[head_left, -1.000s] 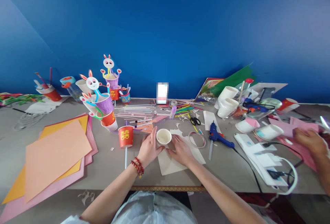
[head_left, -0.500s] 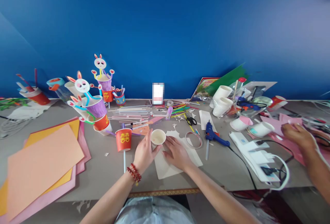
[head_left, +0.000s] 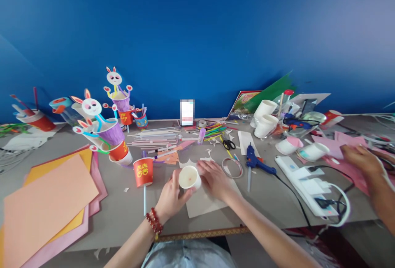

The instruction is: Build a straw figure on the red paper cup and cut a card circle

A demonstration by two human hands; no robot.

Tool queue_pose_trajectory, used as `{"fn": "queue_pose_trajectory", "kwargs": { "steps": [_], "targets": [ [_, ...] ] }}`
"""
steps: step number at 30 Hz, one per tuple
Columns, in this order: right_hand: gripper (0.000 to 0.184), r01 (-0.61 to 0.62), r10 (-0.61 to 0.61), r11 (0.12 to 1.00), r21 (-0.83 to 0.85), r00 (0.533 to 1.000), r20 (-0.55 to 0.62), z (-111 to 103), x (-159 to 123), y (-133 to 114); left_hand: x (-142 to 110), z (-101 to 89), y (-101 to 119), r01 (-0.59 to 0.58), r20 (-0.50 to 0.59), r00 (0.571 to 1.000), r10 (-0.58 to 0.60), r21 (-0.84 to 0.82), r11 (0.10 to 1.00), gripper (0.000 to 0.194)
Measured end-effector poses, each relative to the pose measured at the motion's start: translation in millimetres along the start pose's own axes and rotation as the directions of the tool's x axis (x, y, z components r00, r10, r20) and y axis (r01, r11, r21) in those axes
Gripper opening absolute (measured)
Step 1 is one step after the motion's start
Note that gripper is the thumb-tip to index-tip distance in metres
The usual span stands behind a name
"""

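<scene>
A white paper cup [head_left: 197, 184] is in my left hand [head_left: 171, 197], thumb at the near side and fingers round its left. It tilts toward me, and a small reddish spot shows in its pale round end. My right hand [head_left: 216, 181] lies with fingers stretched out over the white sheet [head_left: 203, 205], fingertips close to the cup's right side; whether they touch it I cannot tell. Left of my hands is a red paper cup [head_left: 143, 172] with gold characters and a pale straw below it. A tape roll [head_left: 232, 168] lies beyond my right hand.
Stacked coloured paper [head_left: 49, 198] and rabbit cup figures [head_left: 112, 132] are at left. Straws [head_left: 154, 135] and black scissors [head_left: 228, 144] lie behind. A blue glue gun [head_left: 261, 165] and a corded power strip [head_left: 305, 190] are at right. Another person's hand [head_left: 361, 161] is over pink paper.
My left hand has brought the white cup nearer to me and tipped it. My right hand stays beside it, fingers flatter. The whole view has turned slightly right.
</scene>
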State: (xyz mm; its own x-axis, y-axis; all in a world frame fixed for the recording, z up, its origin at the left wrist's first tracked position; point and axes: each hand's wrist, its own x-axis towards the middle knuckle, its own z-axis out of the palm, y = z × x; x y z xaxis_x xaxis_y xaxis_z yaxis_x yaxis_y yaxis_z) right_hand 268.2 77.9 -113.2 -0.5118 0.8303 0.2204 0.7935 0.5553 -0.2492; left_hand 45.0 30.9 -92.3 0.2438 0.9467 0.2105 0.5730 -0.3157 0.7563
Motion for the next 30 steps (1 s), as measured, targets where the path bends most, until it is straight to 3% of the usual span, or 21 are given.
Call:
{"fn": "queue_pose_trajectory", "kwargs": {
  "steps": [4, 6, 9, 11, 17, 20, 24, 30],
  "targets": [
    [0.048, -0.235, 0.214, 0.966, -0.110, 0.961, -0.174, -15.5, 6.6, 16.9, -5.5, -2.4, -3.1, -0.075, 0.018, 0.997, 0.073, 0.103, 0.992, 0.048],
    [0.047, -0.183, 0.170, 0.981, -0.064, 0.971, -0.167, -20.6, 8.4, 14.8, -9.0, -4.3, -2.4, -0.134, 0.065, 0.990, 0.126, 0.139, 0.981, 0.053],
    [0.040, -0.021, 0.024, 0.998, 0.060, 0.999, -0.041, -21.4, 9.1, 1.9, -13.1, -7.9, -1.4, -0.222, 0.136, 0.970, 0.202, 0.157, 0.962, 0.060],
    [0.035, 0.017, -0.018, 0.995, 0.102, 1.000, 0.008, -18.0, 8.1, -6.1, -13.5, -10.5, -1.7, -0.243, 0.131, 0.966, 0.223, 0.166, 0.956, 0.061],
    [0.037, 0.015, -0.009, 0.988, 0.153, 0.999, -0.038, -6.8, -2.4, -6.4, 1.5, -16.8, -2.3, -0.033, -0.127, 0.990, 0.054, 0.165, 0.986, 0.050],
    [0.038, -0.007, 0.014, 0.984, 0.177, 0.999, -0.037, -7.2, -5.6, -3.6, 15.1, -15.5, -1.0, -0.006, -0.161, 0.986, 0.038, 0.193, 0.981, 0.051],
    [0.039, 0.001, 0.011, 0.979, 0.204, 0.998, -0.057, -9.2, -6.5, -3.3, 30.7, -3.7, -2.1, -0.062, -0.167, 0.979, 0.118, 0.304, 0.951, 0.056],
    [0.034, 0.029, -0.014, 0.977, 0.211, 0.997, -0.073, -7.3, -7.6, -1.4, 38.4, 10.6, -11.3, -0.034, -0.207, 0.972, 0.111, 0.343, 0.939, 0.059]
  ]
}}
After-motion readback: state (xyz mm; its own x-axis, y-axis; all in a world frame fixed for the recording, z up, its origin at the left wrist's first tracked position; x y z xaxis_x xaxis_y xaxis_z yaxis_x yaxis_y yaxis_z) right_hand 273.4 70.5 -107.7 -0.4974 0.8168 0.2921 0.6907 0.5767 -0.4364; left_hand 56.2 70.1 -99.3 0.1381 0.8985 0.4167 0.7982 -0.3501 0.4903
